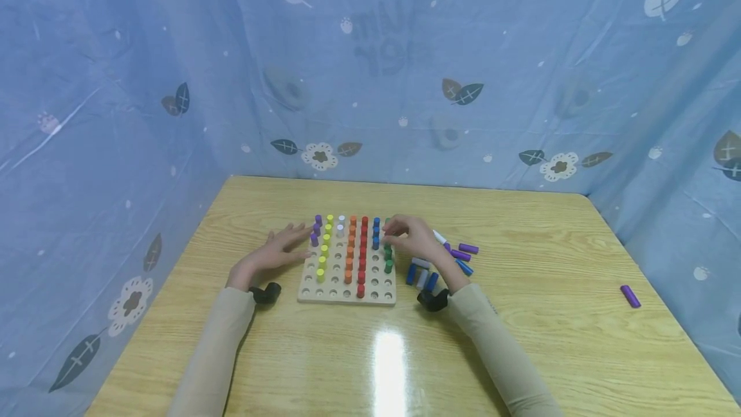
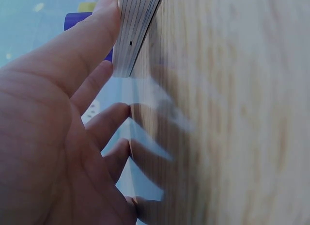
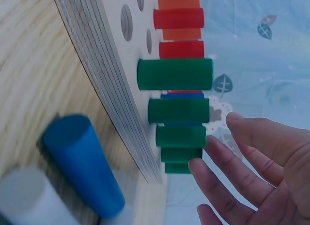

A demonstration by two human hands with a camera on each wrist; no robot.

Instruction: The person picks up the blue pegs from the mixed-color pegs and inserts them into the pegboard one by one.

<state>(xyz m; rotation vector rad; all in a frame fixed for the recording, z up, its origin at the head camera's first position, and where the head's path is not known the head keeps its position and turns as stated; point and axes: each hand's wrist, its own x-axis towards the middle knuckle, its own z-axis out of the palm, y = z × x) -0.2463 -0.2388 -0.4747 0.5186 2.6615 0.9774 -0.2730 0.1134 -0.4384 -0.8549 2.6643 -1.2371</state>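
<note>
Left hand (image 1: 274, 255) is placed at pegboard (image 1: 341, 302) edge, right hand (image 1: 415, 237) beside green pegs (image 3: 175, 73). Both grips are released.

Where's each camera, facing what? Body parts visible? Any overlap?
Head: worn on the head, facing forward and down at a flat pale wooden pegboard; shows left hand, right hand, beige fabric sleeves.
Left wrist: on that wrist, looking along the left hand toward the pegboard's edge and light wooden tabletop; shows left hand.
Right wrist: on that wrist, looking along the right hand at green cylindrical pegs in the pegboard; shows right hand.
Head and right wrist share those pegs.
</note>
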